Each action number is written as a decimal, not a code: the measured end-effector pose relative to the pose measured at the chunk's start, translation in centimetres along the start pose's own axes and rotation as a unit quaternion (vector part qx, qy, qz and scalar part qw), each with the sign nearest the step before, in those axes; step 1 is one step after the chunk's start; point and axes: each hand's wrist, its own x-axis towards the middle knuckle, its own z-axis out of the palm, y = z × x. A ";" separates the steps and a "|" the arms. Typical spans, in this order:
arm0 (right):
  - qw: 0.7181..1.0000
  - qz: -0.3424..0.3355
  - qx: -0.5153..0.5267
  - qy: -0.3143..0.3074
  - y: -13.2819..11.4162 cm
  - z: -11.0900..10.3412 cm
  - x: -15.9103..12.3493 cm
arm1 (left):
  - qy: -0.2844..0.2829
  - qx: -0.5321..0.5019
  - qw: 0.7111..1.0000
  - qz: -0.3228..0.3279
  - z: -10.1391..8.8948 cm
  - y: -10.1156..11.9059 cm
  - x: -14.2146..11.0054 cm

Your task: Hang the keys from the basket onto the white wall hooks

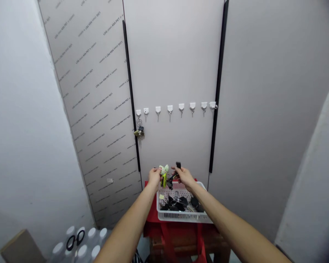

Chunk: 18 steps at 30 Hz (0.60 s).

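Above the basket, my left hand [154, 177] pinches a key bunch [164, 176] that carries a pale green-white bow and a bright yellow-green tag. Close by on its right, my right hand [184, 175] is closed on a black strap [178, 167], with dark keys hanging near its fingers. Whether the strap and the bunch are joined I cannot tell. Below both hands sits a white plastic basket [185, 216] with several black-headed keys [178, 204] lying in it. Higher up, a key bunch [139, 132] hangs from the leftmost of several white hooks [170, 109] in a row.
The basket stands on a red cloth bag [153, 228] over a wooden stool [216, 243]. Black vertical handles [218, 95] edge the grey cabinet door. At lower left are white-capped bottles [82, 251], black-handled scissors [75, 240] and a brown box [22, 248].
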 end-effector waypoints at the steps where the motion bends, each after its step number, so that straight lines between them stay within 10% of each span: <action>1: 1.000 -0.002 0.001 -0.004 -0.7 0.0 0.2 | 0.000 0.013 1.000 0.001 -0.3 0.0 0.0; 10: 0.996 -0.063 -0.026 -0.052 -7.1 2.9 1.8 | -0.150 -0.007 0.983 0.109 0.2 2.9 -1.4; 18: 0.986 -0.114 -0.052 -0.107 -11.6 6.6 3.0 | -0.116 -0.109 0.980 0.121 -1.7 9.4 -0.2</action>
